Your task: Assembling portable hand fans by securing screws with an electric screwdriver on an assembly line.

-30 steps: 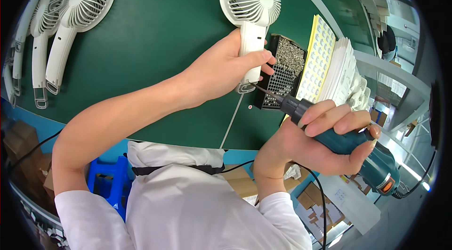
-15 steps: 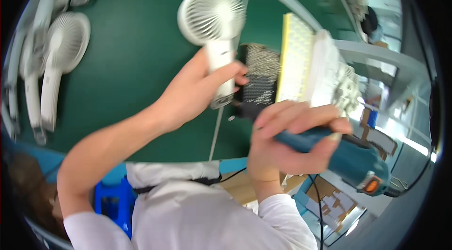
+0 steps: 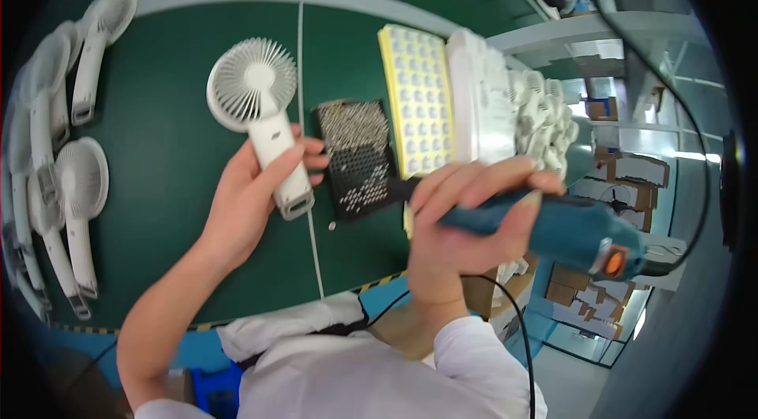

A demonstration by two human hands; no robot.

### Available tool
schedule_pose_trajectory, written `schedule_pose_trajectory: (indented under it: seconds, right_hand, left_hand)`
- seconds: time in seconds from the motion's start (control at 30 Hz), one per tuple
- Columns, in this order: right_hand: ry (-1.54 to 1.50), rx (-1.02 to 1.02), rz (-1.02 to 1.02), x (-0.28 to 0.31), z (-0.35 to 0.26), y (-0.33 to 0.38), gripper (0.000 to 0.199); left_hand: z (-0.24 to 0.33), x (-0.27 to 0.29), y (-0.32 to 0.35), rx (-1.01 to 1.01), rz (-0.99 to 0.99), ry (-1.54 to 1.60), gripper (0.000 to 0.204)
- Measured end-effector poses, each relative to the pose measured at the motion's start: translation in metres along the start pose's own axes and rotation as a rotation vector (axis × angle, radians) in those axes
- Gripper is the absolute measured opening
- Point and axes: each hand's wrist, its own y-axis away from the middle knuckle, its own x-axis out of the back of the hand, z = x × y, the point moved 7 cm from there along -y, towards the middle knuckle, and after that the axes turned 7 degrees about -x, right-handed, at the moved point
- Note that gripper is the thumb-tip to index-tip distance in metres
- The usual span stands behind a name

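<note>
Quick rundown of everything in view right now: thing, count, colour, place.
handheld fan: one, white, gripped by its handle over the mat.
electric screwdriver: one, teal, tip at the black tray's edge.
screw tray: one, black, mid-mat.
yellow tray: one, right of the black tray.
white parts stack: right of the yellow tray.
finished fans: several, white, along the left edge.
green mat: covers the bench.
left hand: holds the fan handle.
right hand: grips the screwdriver.

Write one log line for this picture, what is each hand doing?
left hand: grips white handheld fan by handle | right hand: holds blue electric screwdriver, tip at black screw tray | surface: green table
</note>
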Motion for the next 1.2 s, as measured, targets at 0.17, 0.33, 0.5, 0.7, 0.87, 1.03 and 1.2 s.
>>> schedule_pose_trajectory:
  seconds: [0.17,0.33,0.5,0.7,0.87,1.03,1.2]
  right_hand:
    - [0.167,-0.059,0.134,0.026,0.006,-0.02,0.019]
    - [0.251,-0.051,0.127,0.036,0.021,-0.016,0.021]
    - [0.238,-0.048,0.101,0.036,0.027,-0.014,0.021]
    - [0.251,-0.056,0.111,0.036,0.035,-0.013,0.024]
    - [0.342,-0.007,0.046,0.029,0.029,-0.013,0.024]
    - [0.159,-0.064,0.198,0.037,0.024,-0.009,0.021]
    - [0.029,-0.061,0.08,0.013,0.004,-0.001,0.022]
  left_hand:
    - [0.002,0.0,-0.007,-0.012,0.002,-0.008,0.037]
    - [0.001,0.002,-0.005,-0.015,0.015,-0.067,0.037]
    - [-0.001,0.001,-0.003,0.0,0.01,-0.072,0.038]
    - [-0.001,0.003,-0.001,-0.013,0.01,-0.042,0.035]
    - [0.001,0.001,-0.001,-0.017,0.003,-0.056,0.035]
    - [-0.002,0.005,-0.003,-0.022,-0.009,-0.054,0.038]
    - [0.0,0.003,-0.002,-0.043,-0.051,-0.091,0.037]
